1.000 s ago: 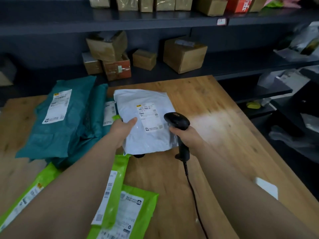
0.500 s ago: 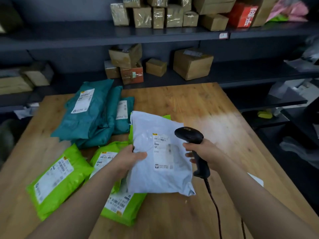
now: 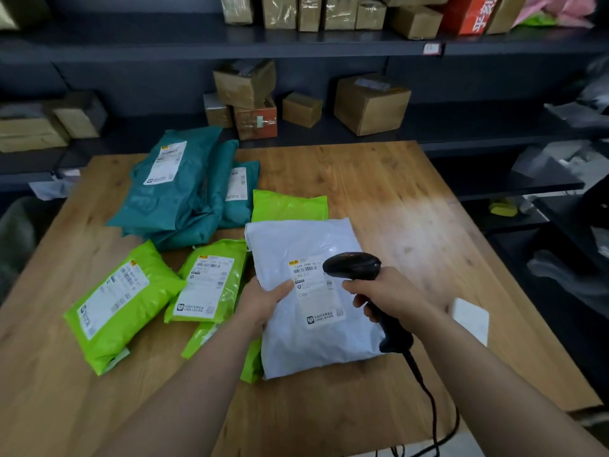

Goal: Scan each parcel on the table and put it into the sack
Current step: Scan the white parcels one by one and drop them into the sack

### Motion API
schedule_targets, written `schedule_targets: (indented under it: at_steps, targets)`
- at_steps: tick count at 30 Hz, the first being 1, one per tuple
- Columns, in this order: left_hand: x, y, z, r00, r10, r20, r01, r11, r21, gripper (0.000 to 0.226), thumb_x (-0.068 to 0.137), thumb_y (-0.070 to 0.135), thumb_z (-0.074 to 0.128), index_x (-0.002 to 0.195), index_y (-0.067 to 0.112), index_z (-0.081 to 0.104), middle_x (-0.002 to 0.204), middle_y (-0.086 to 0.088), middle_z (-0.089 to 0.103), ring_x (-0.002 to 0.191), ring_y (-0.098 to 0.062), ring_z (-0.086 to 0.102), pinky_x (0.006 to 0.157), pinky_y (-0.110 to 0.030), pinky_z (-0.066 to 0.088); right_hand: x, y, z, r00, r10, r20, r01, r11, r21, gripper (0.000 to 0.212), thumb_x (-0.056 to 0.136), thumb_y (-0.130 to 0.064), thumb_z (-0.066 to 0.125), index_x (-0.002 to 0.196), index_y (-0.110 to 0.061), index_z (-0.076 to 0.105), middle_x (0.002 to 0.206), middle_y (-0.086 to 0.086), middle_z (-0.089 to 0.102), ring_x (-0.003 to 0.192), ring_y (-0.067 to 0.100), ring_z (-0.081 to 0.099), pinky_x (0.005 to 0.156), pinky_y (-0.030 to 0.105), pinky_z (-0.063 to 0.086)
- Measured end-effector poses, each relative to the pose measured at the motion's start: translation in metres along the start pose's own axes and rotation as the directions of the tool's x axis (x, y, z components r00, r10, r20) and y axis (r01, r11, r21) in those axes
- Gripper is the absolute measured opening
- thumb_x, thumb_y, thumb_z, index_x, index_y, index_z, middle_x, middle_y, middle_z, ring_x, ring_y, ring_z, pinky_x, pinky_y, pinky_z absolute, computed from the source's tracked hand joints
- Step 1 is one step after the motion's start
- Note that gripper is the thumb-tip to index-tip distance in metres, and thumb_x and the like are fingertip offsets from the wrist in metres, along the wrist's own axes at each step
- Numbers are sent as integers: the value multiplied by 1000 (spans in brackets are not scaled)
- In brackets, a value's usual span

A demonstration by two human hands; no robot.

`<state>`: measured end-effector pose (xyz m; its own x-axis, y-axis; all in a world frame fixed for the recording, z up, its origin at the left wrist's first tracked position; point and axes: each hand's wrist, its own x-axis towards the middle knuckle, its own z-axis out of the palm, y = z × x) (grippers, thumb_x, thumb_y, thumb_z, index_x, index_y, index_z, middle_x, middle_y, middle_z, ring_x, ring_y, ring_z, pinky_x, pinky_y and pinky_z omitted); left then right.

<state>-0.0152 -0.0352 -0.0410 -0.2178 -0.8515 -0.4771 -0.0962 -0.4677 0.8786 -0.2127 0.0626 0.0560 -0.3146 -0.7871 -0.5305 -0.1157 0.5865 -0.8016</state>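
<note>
Drawn nearer: left hand grips white plastic mailer label-up so black corded scanner, clenched in right hand, reads it.

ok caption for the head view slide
Left hand holds a white parcel while the right hand aims a scanner at its label.

Parcel depot: shelves of cardboard boxes, mailers.

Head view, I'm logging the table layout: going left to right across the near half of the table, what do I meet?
Lime-green parcel lying aslant → second lime-green parcel, label up → white parcel → black barcode scanner → white card.
</note>
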Motion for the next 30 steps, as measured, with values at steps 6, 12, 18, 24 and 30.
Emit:
schedule_targets:
  at_steps: [6, 12, 18, 24, 30]
  targets:
    - [-13, -14, 7, 979, 192, -67, -185, 978, 94, 32, 81, 24, 76, 111, 24, 63, 106, 5, 70, 95, -16, 67, 81, -37, 55, -15, 0, -6, 998, 45, -43, -43, 999, 31, 19, 81, -20, 72, 87, -3, 65, 53, 3, 60, 41, 13, 51, 41, 22, 41]
    - [-18, -18, 14, 953, 289, -87, -278, 953, 122, 31, 83, 20, 73, 113, 22, 63, 101, 9, 68, 92, -7, 64, 71, -25, 49, -34, -11, -12, 999, 40, -4, -40, 999, 3, 17, 82, -19, 72, 76, -8, 60, 53, 3, 56, 42, 15, 48, 42, 23, 40]
    - [-19, -22, 13, 949, 305, -81, -296, 949, 106, 33, 84, 19, 74, 115, 18, 63, 100, 10, 69, 90, -1, 64, 64, -15, 49, -49, -19, -18, 999, 41, 6, -41, 999, 8, 17, 81, -21, 72, 78, -8, 61, 55, 4, 55, 44, 15, 47, 45, 26, 41]
    - [-19, -22, 12, 962, 260, -78, -257, 965, 43, 30, 84, 16, 73, 112, 17, 64, 98, 10, 70, 84, 3, 65, 61, -10, 50, -54, -21, -20, 999, 48, 1, -48, 999, 6, 18, 83, -19, 71, 76, -8, 58, 58, 6, 53, 45, 16, 45, 47, 26, 39]
    - [-22, -19, 14, 972, 227, -56, -231, 970, -77, 22, 84, 14, 73, 104, 22, 67, 102, 4, 73, 93, -12, 69, 74, -28, 56, -40, -10, -23, 997, -40, -61, 47, 990, 130, 16, 84, -21, 72, 92, -8, 67, 67, 7, 66, 50, 16, 58, 49, 27, 50]
